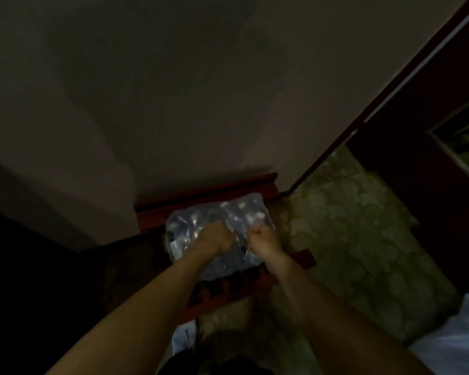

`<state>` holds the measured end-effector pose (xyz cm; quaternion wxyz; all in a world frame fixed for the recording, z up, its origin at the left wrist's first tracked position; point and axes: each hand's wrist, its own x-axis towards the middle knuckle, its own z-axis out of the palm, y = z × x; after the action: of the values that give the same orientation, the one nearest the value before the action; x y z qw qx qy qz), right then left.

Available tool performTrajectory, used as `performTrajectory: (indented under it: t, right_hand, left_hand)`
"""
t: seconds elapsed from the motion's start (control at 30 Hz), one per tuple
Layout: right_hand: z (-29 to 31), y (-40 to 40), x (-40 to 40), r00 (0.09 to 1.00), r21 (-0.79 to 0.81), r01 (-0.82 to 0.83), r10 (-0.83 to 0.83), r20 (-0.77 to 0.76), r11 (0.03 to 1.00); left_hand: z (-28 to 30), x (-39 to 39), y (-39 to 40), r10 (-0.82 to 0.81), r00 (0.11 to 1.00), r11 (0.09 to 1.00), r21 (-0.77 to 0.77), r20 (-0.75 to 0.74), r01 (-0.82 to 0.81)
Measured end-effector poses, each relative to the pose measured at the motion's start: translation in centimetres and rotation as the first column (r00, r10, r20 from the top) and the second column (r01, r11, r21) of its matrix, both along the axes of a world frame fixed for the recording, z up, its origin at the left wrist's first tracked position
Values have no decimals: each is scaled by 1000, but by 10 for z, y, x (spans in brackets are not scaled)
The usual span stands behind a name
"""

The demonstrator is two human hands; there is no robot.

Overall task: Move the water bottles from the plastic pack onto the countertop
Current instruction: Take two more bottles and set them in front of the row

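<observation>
Currently, step: tearing the wrap open, as I judge it; no bottle is out yet.
Pack: the plastic pack of water bottles sits on a reddish wooden chair against the wall, film crinkled and glinting on top.
Left hand: the left hand is fisted on the pack's top, fingers curled into the film near the middle.
Right hand: the right hand is fisted just beside it, likewise bunching film.
Technique: pull the two fists apart along the top so the film splits between them; keep the pack pressed down so it does not slide off the seat.
Risk: bottles may tumble once the wrap gives.
Surface: pale mottled stone floor lies to the right; no desk or countertop is visible.
Room: very dim, plain wall ahead, dark wooden frame at right, something white at lower right.
</observation>
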<state>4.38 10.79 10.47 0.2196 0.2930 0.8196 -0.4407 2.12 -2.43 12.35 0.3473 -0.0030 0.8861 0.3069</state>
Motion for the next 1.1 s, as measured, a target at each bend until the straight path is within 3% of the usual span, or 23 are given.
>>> performTrajectory:
  t: [0.3, 0.43, 0.57, 0.83, 0.93, 1.03, 1.1]
  right_hand:
    - [-87, 24, -24, 958, -55, -148, 157, 241, 987]
    - [-123, 26, -30, 906, -148, -225, 262, 332, 963]
    - [-143, 27, -36, 886, -133, -285, 314, 341, 949]
    - [-171, 21, -59, 951, -17, -223, 222, 217, 975]
    - [-180, 11, -65, 958, 14, -178, 170, 232, 984]
    - [-192, 2, -67, 946, 30, -182, 167, 277, 983]
    - [-197, -3, -69, 940, 40, -167, 147, 309, 985]
  left_hand:
    - [-80, -10, 26, 46, 977, 999, -14, 207, -44]
    - [-107, -12, 37, 154, 951, 988, -13, 270, -156]
    - [-132, -12, 52, 274, 917, 954, 37, 292, -297]
    - [-177, -27, 66, 458, 830, 885, -74, 318, -460]
    - [-195, -30, 60, 448, 823, 893, -147, 348, -425]
    - [-210, -30, 52, 494, 765, 861, -112, 412, -496]
    - [-214, -32, 45, 429, 803, 901, -128, 414, -415]
